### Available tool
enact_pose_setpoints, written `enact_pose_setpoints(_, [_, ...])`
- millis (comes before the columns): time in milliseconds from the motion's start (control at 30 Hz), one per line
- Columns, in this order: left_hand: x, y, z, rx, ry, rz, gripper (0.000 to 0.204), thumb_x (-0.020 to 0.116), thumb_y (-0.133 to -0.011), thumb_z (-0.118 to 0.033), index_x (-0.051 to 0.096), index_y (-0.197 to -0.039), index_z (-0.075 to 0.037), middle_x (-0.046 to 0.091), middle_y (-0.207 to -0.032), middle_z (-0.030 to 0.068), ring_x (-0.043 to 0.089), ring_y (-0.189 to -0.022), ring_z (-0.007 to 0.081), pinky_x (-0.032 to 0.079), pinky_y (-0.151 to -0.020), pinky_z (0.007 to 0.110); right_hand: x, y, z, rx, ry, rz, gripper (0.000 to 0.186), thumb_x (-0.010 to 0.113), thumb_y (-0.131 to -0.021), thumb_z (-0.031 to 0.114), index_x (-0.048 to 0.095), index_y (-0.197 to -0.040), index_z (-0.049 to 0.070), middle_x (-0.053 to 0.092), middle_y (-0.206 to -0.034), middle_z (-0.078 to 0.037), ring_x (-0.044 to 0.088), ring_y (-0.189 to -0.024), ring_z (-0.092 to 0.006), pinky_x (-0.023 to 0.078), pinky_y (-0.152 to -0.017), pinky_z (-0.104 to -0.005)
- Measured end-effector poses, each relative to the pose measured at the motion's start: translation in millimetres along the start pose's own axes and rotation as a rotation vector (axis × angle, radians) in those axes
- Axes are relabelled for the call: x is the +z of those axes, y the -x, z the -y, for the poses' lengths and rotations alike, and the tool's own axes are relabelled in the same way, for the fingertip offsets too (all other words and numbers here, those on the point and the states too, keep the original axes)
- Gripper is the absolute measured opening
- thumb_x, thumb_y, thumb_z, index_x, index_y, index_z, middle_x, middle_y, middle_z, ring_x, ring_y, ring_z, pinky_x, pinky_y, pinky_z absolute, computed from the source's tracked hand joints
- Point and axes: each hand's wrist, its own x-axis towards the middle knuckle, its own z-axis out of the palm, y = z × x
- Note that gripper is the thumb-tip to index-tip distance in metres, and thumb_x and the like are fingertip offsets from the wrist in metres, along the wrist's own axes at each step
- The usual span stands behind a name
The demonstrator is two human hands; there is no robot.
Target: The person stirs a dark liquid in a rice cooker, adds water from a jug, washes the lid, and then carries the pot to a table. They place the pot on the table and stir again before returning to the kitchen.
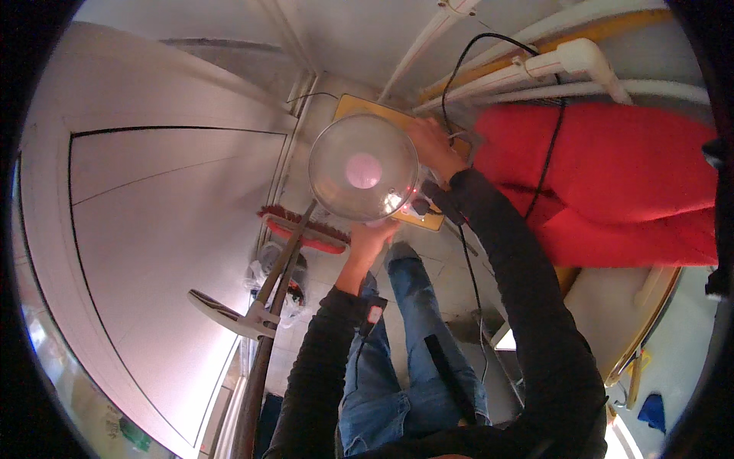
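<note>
1. The lid [364, 203], round and clear, with a pink knob [363, 170] at its middle, lies between the two hands, above the yellow board [350, 105]; a bright glint shows at its lower right; what lies directly beneath it is hard to make out.
2. The left hand [372, 237] is at the lid's near edge, its thumb pointing right along the rim; its other fingers are largely hidden, so I cannot tell whether they are clamped on anything or apart.
3. The right hand [437, 147] is at the lid's right side, its fingers reaching toward the rim; they are blurred and partly covered, so I cannot tell whether they are together or gripping.
4. Just below the right hand, near the board's right edge, is a small black plug [420, 206]; a black cord [556, 141] loops over the pipes [535, 67] and hangs across the red cloth [604, 183] at the right.
5. Left of the left hand is a broom [310, 234] with red bristles; a pole with a pale crosspiece [241, 317] slants near it, and a clear bag [293, 294] sits on the floor [325, 264] beside them.
6. A white door [172, 229] fills the left side; the person's jeans [419, 294] show below the hands.
</note>
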Motion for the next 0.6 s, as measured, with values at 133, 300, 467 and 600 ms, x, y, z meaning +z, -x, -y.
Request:
enact_pose_setpoints(133, [-4,1,1,-0.015,0.007,0.004,0.011,0.064,-0.07,-0.004,0.054,-0.075,-0.003,0.049,-0.058,0.0006,0.044,-0.046,0.0092,0.033,-0.044,0.024,-4,-3,6,-0.024,-0.12,-0.085,0.035,0.068,-0.06,0.02,0.064,-0.093,0.01,0.058,-0.103,-0.01,0.049,-0.104,-0.0314,0.038,-0.083,-0.0442])
enact_pose_setpoints(300, [-5,0,8,-0.111,-0.059,0.024,0.009,0.064,-0.069,-0.007,0.056,-0.068,-0.003,0.052,-0.058,0.0,0.045,-0.049,0.0072,0.035,-0.044,0.024,-11,-11,5,-0.039,-0.017,0.06,0.027,0.064,-0.062,0.021,0.065,-0.086,0.009,0.061,-0.091,-0.012,0.054,-0.095,-0.0341,0.043,-0.078,-0.0451])
enact_pose_setpoints(467, [-6,-2,15,-0.045,-0.036,0.037,0.015,0.066,-0.07,-0.014,0.056,-0.066,-0.003,0.053,-0.056,-0.0006,0.049,-0.049,0.0078,0.036,-0.044,0.025,-20,-16,8,-0.031,-0.111,0.073,0.025,0.06,-0.067,0.026,0.065,-0.084,0.008,0.061,-0.085,-0.015,0.058,-0.082,-0.0339,0.047,-0.07,-0.0451])
enact_pose_setpoints(600, [-3,-5,17,-0.102,-0.167,0.017,0.018,0.068,-0.068,-0.016,0.059,-0.075,-0.002,0.055,-0.058,0.0008,0.052,-0.049,0.0093,0.039,-0.045,0.025,-25,-11,21,0.136,-0.272,-0.065,0.025,0.058,-0.072,0.027,0.064,-0.086,0.007,0.061,-0.082,-0.016,0.058,-0.078,-0.0337,0.047,-0.069,-0.0446])
